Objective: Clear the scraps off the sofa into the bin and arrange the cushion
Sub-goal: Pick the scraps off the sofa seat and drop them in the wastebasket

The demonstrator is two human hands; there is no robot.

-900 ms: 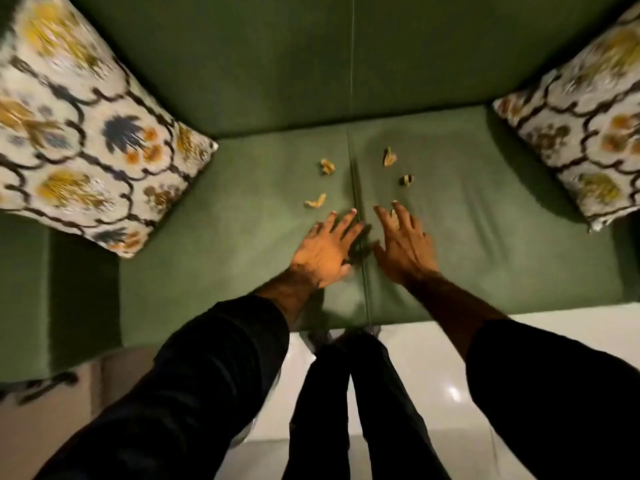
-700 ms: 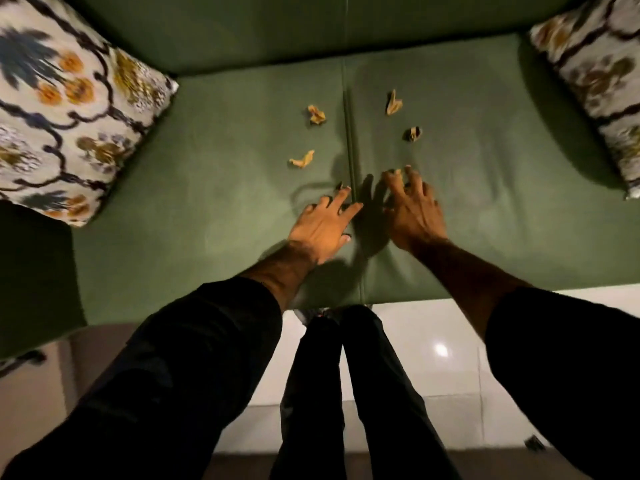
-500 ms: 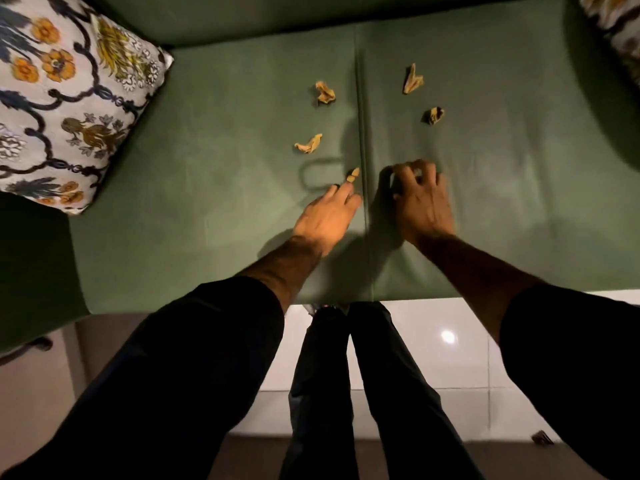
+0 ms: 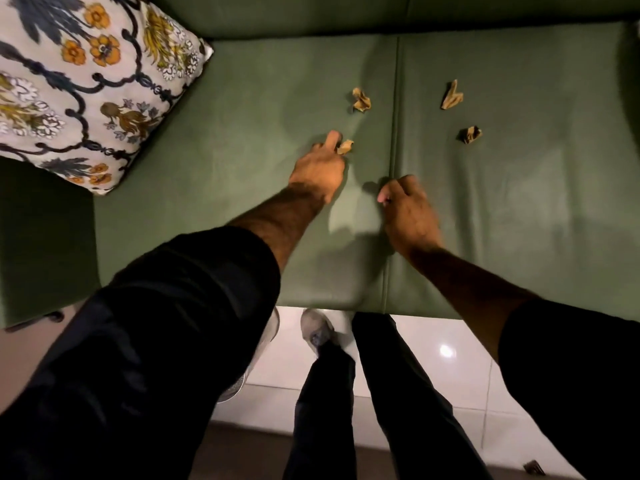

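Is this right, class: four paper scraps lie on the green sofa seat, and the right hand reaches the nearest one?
Wrong hand. The head view shows the left hand at the nearest scrap; the right hand is curled by the seam. Four scraps on the sofa seat is correct.

Sofa (image 4: 242,140): plain dark green on seat, back and arm, no pattern. Cushion (image 4: 79,81): off-white ground, dark navy scrolling vines, orange flowers, mustard-yellow sprays, small white blossoms and brownish motifs. Scraps: tan to golden brown throughout; scrap beside the left hand (image 4: 345,146), scrap left of the seam (image 4: 361,100), folded scrap right of the seam (image 4: 451,96), and a darker scrap (image 4: 470,134) that seems edged in black, though blurred. Sleeves (image 4: 173,323): black. Trousers (image 4: 381,393): black. Shoe (image 4: 316,329): grey. Floor tiles (image 4: 450,358): glossy white.
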